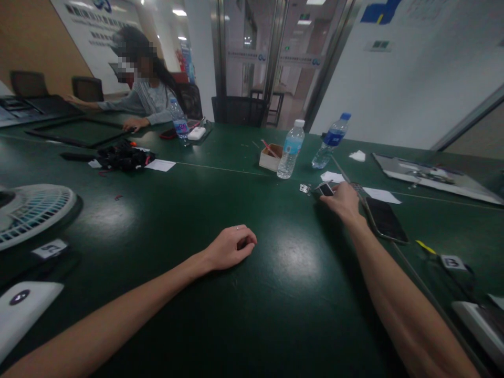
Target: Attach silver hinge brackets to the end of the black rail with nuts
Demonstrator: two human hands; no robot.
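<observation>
My left hand (pixel 231 247) rests on the dark green table (pixel 197 315) in a loose fist, and nothing shows inside it. My right hand (pixel 342 200) reaches forward across the table, its fingers closed round a small dark object with a pale face (pixel 325 189). A tiny metal part (pixel 303 188) lies just left of that object. A black phone (pixel 385 219) lies face up right beside my right wrist.
Two water bottles (pixel 290 149) (pixel 331 140) and a small open box (pixel 271 157) stand beyond my right hand. A white fan (pixel 31 212) lies at the left edge. Black clutter (pixel 124 156) and paper slips lie further back. Another person (pixel 145 94) sits at the far left corner.
</observation>
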